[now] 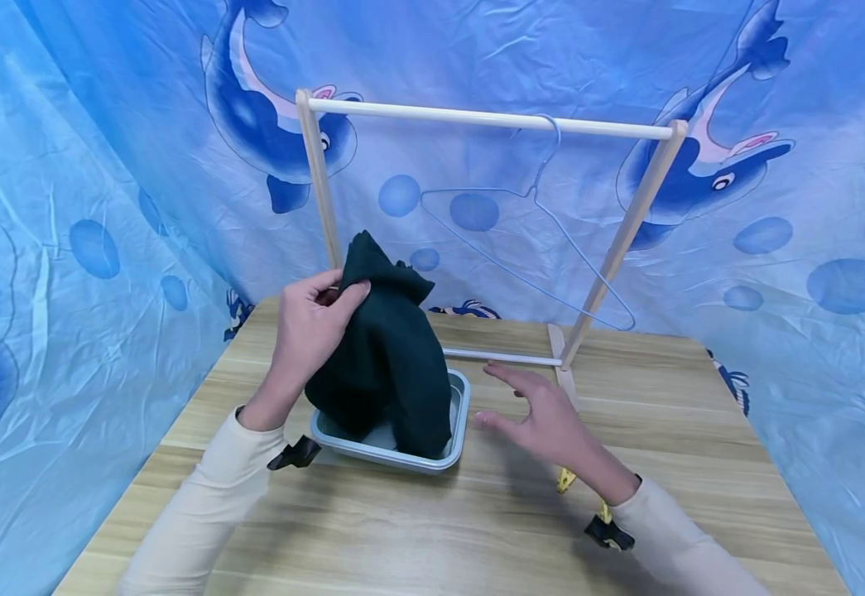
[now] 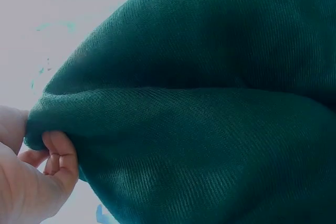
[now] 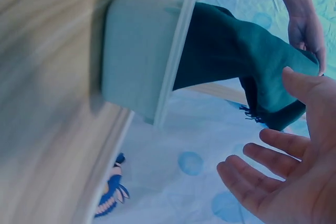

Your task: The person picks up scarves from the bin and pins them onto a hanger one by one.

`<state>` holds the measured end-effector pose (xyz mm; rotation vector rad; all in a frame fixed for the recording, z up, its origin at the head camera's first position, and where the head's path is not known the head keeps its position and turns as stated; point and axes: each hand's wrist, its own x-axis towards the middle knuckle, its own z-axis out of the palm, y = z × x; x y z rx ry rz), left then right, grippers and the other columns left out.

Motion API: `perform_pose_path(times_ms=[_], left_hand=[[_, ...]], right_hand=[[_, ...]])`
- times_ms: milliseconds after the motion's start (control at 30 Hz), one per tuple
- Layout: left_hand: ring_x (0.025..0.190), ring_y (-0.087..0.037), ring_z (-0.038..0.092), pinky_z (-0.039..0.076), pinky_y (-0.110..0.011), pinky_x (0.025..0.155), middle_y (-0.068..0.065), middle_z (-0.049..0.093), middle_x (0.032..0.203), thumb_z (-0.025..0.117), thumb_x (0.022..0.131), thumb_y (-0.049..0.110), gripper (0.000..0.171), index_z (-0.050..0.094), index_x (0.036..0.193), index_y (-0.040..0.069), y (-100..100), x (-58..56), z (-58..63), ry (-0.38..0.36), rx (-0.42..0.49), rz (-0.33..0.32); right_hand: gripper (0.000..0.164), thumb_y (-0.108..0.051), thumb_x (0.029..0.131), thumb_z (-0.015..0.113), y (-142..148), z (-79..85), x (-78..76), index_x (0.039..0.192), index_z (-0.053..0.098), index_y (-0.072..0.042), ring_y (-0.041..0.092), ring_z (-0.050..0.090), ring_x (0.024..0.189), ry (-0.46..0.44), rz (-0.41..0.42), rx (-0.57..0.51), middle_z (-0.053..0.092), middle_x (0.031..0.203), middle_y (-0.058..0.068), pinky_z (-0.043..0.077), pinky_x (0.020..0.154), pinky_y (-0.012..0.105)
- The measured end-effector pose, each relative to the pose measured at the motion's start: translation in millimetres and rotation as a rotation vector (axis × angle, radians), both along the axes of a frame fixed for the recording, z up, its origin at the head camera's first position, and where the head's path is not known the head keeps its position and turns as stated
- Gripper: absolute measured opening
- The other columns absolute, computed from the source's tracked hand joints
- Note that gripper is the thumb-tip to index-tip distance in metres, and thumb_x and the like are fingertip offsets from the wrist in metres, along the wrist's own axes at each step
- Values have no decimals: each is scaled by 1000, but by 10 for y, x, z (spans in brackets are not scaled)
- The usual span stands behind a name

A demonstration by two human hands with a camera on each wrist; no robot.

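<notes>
My left hand [image 1: 313, 323] pinches the top of a dark green scarf [image 1: 395, 356] between thumb and fingers. The scarf hangs down from that grip in folds, its lower part still inside a light grey-blue plastic tub [image 1: 387, 455]. In the left wrist view the ribbed green fabric fills most of the frame, with the fingertips at its edge. A dark fringe [image 3: 252, 115] shows on the scarf in the right wrist view. To the right of the tub my right hand [image 1: 540, 418] is held in the air, fingers spread and nothing in them.
Behind the tub stands a rack with a white top bar [image 1: 432, 114] and wooden posts. A thin light-blue wire hanger [image 1: 477, 189] hangs from the bar. Yellow clips [image 1: 565, 480] lie on the wooden table [image 1: 402, 538] beneath my right forearm. A blue dolphin-print curtain surrounds the table.
</notes>
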<state>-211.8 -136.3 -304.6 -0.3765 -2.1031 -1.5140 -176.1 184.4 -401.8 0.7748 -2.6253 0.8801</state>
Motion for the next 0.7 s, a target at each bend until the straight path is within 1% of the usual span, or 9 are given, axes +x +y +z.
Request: perform_pose_path(times_ms=[200,400,500,600,700], left_hand=[[68,-18,57,45,-25,59,-3,65,78,72,97,29,24,80,107,9,2,23,135,6,22,3],[70,-17,59,48,-23,62,0,67,82,71,97,26,24,80,108,6,2,30,223,39,64,0],[70,-17,59,49,-24,62,0,67,80,71,97,25,23,80,106,6,5,36,260,56,77,-11],[69,-18,59,48,-24,62,1,67,78,71,97,24,22,80,105,6,8,38,295,73,84,-21],[69,-17,58,48,-24,62,2,66,77,71,97,23,21,80,106,6,11,40,332,87,88,-27]], right_hand=[[55,-36,88,82,70,257,-9,136,67,-14,26,67,119,93,15,-68,68,134,6,60,81,44],[50,-33,88,82,157,551,-7,133,70,-16,20,71,99,151,-19,-68,70,130,4,59,79,43],[48,-30,88,82,210,696,-16,132,70,-15,21,72,97,159,-25,-85,70,130,6,59,80,44],[48,-25,89,82,263,828,-37,133,69,-12,26,73,100,180,-14,-105,70,130,9,60,80,46],[45,-18,87,83,315,950,-68,130,71,-10,26,73,100,221,-13,-135,72,125,10,60,78,40]])
